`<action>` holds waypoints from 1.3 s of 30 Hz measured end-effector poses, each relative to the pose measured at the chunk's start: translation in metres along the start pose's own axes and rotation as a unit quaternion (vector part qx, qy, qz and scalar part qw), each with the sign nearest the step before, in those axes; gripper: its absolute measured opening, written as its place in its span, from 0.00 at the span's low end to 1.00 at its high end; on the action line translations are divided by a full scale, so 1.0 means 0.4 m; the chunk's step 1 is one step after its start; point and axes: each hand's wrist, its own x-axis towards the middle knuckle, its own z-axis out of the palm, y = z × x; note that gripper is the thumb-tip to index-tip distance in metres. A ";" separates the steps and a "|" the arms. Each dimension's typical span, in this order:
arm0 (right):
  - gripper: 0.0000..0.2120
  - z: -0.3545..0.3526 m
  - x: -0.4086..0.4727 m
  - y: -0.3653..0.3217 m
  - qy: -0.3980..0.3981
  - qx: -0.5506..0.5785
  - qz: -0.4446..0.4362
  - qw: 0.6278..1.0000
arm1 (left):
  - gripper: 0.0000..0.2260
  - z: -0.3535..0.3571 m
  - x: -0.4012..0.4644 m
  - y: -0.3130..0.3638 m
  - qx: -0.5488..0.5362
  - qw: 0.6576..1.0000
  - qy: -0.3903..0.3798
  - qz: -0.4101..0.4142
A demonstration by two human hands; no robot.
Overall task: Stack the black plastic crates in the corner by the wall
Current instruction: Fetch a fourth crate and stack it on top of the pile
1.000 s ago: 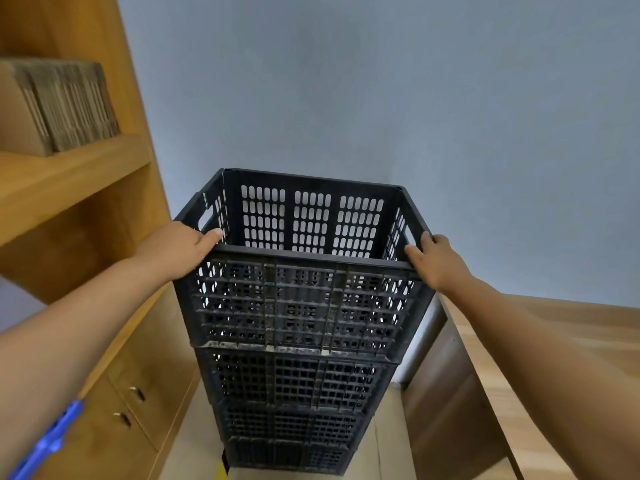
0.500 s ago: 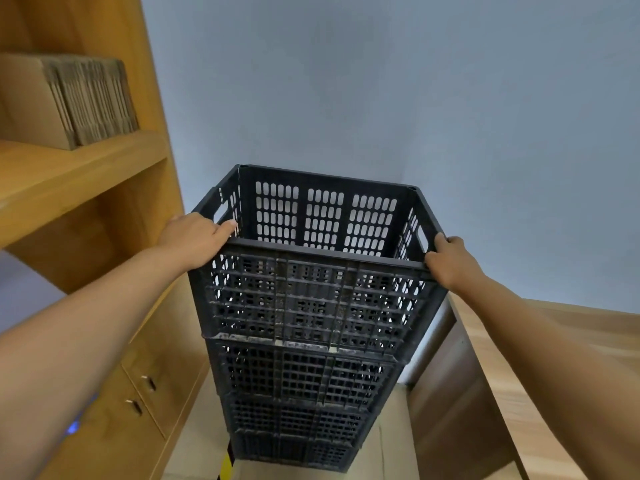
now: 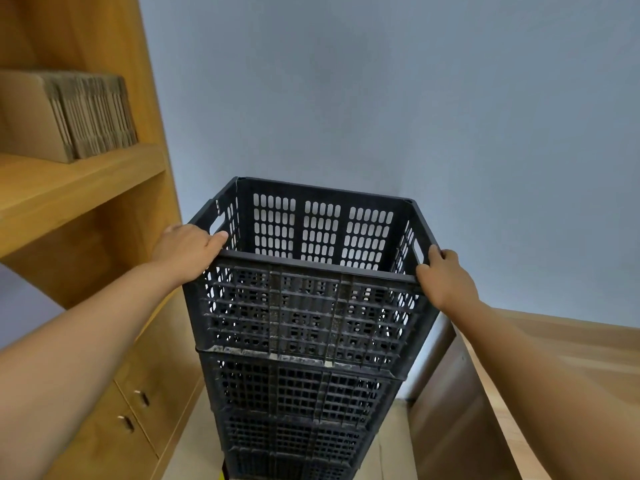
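Both hands, left (image 3: 188,251) and right (image 3: 446,278), clamped on top crate (image 3: 304,299) rim corners, steadying it square atop stack (image 3: 298,410).

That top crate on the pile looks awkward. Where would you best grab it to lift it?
Probably by its two short ends, coming in from left and right at once. The top crate has a handle slot high in each end wall, just under the rim, so fingers can hook in. The left hand and right hand already rest at those near corners; a grip nearer the slots should balance it.
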 end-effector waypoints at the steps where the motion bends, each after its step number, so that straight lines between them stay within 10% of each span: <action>1: 0.13 0.002 -0.001 0.003 0.003 -0.003 -0.003 1.000 | 0.31 -0.002 -0.003 0.001 -0.003 1.000 -0.001 -0.004; 10: 0.21 -0.004 -0.010 -0.013 0.023 -0.025 0.002 0.999 | 0.30 -0.048 -0.026 0.033 0.040 0.997 -0.057 -0.012; 15: 0.30 -0.014 -0.024 -0.051 0.061 -0.206 -0.057 0.975 | 0.37 -0.067 -0.045 0.202 0.019 0.994 -0.061 0.088; 21: 0.39 0.050 -0.060 -0.167 -0.002 -0.157 -0.146 0.977 | 0.38 -0.037 -0.020 0.379 0.027 0.986 -0.031 0.164; 33: 0.41 0.053 -0.059 -0.139 0.028 -0.164 -0.181 0.969 | 0.32 -0.047 -0.034 0.351 0.043 0.983 0.000 0.181; 39: 0.50 -0.003 -0.031 -0.010 0.039 -0.195 -0.144 0.969 | 0.43 -0.047 -0.025 0.112 0.041 0.998 -0.024 0.051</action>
